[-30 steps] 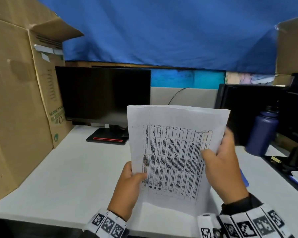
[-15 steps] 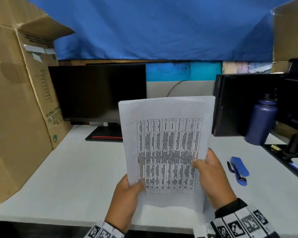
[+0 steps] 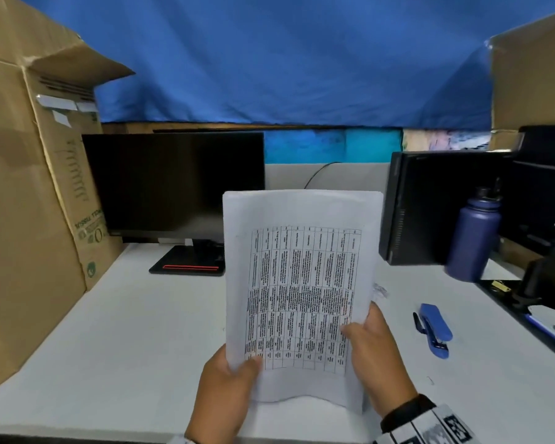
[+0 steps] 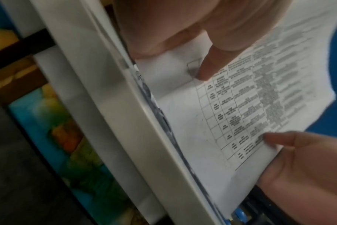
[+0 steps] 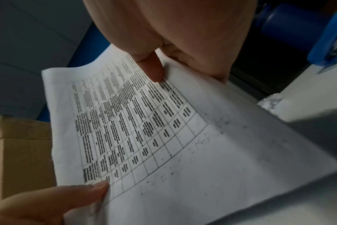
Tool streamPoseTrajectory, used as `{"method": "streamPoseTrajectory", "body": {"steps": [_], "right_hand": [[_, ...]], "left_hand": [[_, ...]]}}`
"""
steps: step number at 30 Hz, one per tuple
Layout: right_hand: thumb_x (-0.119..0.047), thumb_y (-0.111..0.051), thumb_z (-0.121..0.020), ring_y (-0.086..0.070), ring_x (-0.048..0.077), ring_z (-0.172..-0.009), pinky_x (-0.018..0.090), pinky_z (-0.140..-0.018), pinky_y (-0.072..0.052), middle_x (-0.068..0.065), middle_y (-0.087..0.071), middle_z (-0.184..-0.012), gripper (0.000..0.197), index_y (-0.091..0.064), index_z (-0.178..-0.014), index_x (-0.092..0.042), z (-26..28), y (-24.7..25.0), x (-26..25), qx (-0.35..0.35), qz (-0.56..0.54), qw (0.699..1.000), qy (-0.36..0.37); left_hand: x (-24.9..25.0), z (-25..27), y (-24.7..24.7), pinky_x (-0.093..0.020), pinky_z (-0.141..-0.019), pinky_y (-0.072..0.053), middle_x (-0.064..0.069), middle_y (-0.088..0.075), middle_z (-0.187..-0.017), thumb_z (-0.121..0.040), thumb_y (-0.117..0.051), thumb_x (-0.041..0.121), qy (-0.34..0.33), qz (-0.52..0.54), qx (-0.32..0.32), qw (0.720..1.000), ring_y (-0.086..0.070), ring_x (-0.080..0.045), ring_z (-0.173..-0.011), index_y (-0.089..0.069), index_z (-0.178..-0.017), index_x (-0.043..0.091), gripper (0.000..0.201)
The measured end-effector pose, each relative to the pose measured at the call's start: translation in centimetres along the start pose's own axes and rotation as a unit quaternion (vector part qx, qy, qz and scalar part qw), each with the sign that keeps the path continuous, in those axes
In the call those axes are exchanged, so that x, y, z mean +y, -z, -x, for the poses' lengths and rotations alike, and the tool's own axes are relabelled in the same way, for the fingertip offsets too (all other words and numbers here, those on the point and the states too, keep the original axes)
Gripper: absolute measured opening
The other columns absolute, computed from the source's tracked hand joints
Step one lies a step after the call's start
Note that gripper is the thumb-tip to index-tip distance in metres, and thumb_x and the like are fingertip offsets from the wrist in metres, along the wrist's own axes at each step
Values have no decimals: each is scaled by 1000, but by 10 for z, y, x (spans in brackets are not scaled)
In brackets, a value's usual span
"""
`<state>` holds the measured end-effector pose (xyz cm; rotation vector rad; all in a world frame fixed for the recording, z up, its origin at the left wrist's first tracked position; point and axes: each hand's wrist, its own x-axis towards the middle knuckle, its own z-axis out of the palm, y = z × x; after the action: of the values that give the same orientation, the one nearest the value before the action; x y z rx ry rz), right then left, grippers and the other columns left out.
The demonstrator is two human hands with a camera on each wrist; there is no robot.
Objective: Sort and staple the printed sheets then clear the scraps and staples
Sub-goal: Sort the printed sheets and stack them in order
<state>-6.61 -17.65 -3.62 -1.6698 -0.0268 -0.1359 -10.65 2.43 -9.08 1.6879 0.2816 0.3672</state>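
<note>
I hold the printed sheets (image 3: 302,283), white paper with a dense black table, upright above the white desk (image 3: 109,347). My left hand (image 3: 228,382) pinches their lower left corner, thumb on the front. My right hand (image 3: 372,350) pinches the lower right edge, thumb on the table print. The left wrist view shows the sheets (image 4: 231,114) with both thumbs on them. The right wrist view shows the same sheets (image 5: 144,129) from the other side. A blue stapler (image 3: 436,330) lies on the desk to the right of my right hand. A small crumpled paper scrap (image 3: 380,290) peeks out behind the sheets' right edge.
A black monitor (image 3: 173,187) stands at the back left, and a dark computer case (image 3: 436,206) at the back right. A purple bottle (image 3: 473,241) stands beside the case. A cardboard box (image 3: 29,203) walls the left side. A black tray (image 3: 532,309) with items sits at the right edge.
The sheets have come down and turned straighter, with both hands now gripping nearer their bottom edge. The stapler, hidden behind my right hand a second ago, is in plain view.
</note>
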Motion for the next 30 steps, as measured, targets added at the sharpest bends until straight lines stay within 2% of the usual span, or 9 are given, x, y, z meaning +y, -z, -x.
{"method": "streamPoseTrajectory", "body": {"steps": [5,9,12,14,18,21,25,27,30], "right_hand": [[-6,-62,-90,-48,18,-123,37,-102,-45,5,-40,-143,71,-23,-146,-27,1,9,-40,138,62,977,148],[-15,-66,-78,-30,38,-143,53,-116,-25,20,-36,-150,82,-28,-150,-8,22,17,-109,209,290,788,501],[-6,-52,-83,-23,42,-148,63,-115,-19,19,-37,-154,77,-28,-155,-19,28,4,-141,197,458,651,572],[-5,-35,-87,-38,40,-141,62,-112,-23,16,-52,-144,66,-39,-152,-19,21,-2,-150,154,552,617,539],[-11,-47,-81,-60,35,-63,38,-56,-44,4,-59,-68,16,-55,-91,-20,9,0,-154,86,574,672,461],[-13,-60,-80,-58,37,-64,33,-52,-37,-3,-44,-65,14,-56,-90,-22,4,16,-148,94,496,758,413],[-18,-65,-90,-64,13,-76,25,-63,-48,-6,-67,-84,9,-65,-95,-25,-6,47,-126,90,238,920,299],[-13,-69,-89,-70,8,-85,23,-74,-54,-6,-75,-95,13,-69,-96,-24,-11,51,-102,70,89,968,224],[-8,-68,-91,-74,14,-97,40,-89,-57,-4,-77,-104,23,-71,-108,-22,-10,42,-65,40,-60,990,124]], "left_hand": [[46,-10,17,-24,-68,-54,9,-78,-86,-94,-67,12,-74,-54,41,995,-73,-11,-84,-72,-95,26,14],[109,-25,42,-34,-62,-52,3,-67,-78,-94,-65,21,-202,-259,59,943,-65,-15,-73,-62,-94,25,5],[158,-17,52,-35,-55,-47,6,-60,-68,-91,-62,23,-318,-417,56,850,-58,-19,-64,-56,-84,25,9],[185,-7,51,-35,-56,-46,7,-58,-71,-89,-58,24,-371,-488,59,788,-58,-22,-66,-57,-86,28,5],[209,2,45,-46,-77,-46,-1,-60,-96,-85,-52,20,-470,-533,141,690,-58,-30,-91,-67,-104,25,25],[205,10,50,-57,-108,-30,-15,-45,-141,-74,-58,14,-502,-431,257,704,-38,-42,-134,-49,-146,23,73],[166,20,48,-49,-124,-14,-18,-12,-161,-76,-72,7,-399,-211,242,859,-13,-32,-151,-7,-160,9,106],[140,19,43,-44,-122,-26,-10,-17,-164,-81,-78,10,-292,-120,140,938,-26,-20,-149,2,-161,20,113],[117,23,30,-36,-105,-50,14,-60,-139,-95,-67,17,-196,-88,-52,975,-61,-2,-120,-37,-151,36,65]]}}
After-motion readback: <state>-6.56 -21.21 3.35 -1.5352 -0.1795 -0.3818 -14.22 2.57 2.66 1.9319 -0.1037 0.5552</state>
